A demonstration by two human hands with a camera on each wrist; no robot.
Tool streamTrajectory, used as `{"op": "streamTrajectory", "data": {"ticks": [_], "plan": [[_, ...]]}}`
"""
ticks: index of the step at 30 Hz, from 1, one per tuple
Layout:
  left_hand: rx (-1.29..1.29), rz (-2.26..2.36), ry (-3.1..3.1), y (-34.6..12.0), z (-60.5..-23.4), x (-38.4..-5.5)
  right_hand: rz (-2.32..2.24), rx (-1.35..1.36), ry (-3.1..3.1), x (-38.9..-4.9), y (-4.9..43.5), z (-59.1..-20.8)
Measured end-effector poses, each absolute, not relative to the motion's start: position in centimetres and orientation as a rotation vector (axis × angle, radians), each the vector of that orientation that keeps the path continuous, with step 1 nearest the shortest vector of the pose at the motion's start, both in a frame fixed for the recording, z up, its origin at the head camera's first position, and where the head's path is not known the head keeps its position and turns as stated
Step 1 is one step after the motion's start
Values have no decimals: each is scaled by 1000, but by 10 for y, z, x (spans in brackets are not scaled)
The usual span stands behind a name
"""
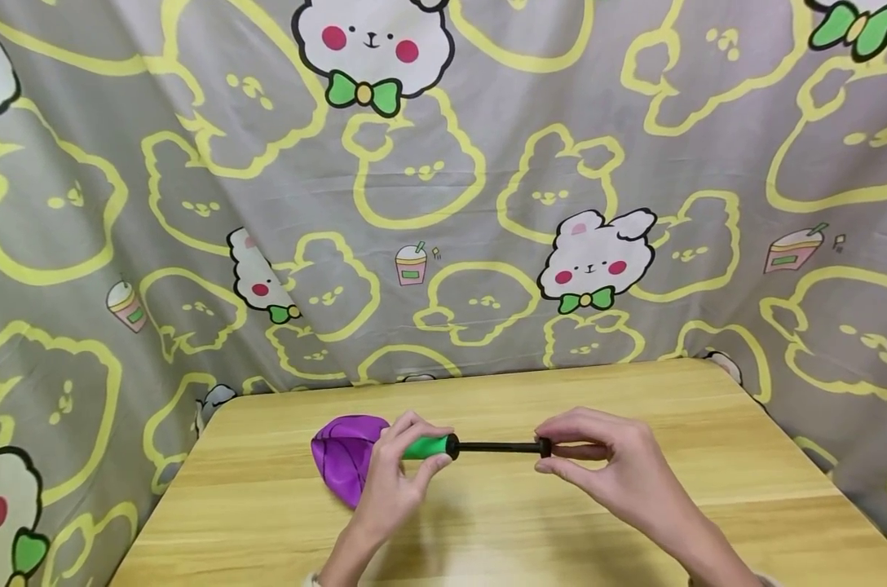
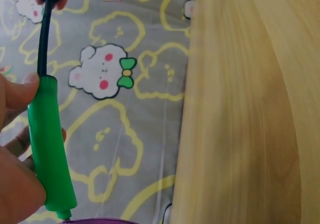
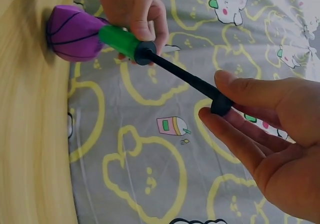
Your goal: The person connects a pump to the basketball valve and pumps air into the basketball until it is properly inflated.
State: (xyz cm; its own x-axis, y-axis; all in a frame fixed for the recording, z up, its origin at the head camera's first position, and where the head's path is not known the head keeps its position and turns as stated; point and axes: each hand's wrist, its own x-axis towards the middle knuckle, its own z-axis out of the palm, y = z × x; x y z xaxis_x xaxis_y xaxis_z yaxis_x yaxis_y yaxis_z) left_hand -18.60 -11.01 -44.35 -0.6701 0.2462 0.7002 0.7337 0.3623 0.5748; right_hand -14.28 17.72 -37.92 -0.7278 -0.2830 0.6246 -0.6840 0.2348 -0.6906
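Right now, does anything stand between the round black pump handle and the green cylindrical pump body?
Nothing visible does; only the thin black rod joins them. The right hand pinches the round black handle; the left hand grips the green cylindrical body.

Home-like setting, wood-grain table (image 1: 253, 489), grey hanging cloth (image 1: 487, 220) printed with cartoon rabbits (image 1: 597, 257)
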Motion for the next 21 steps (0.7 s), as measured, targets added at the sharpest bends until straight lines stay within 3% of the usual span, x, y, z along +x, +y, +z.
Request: {"op": "streamTrajectory", "data": {"ticks": [21], "plan": [[-923,-1264,-2111,-99,-452,-186,1553,884,-2061,-157,138,-417]]}}
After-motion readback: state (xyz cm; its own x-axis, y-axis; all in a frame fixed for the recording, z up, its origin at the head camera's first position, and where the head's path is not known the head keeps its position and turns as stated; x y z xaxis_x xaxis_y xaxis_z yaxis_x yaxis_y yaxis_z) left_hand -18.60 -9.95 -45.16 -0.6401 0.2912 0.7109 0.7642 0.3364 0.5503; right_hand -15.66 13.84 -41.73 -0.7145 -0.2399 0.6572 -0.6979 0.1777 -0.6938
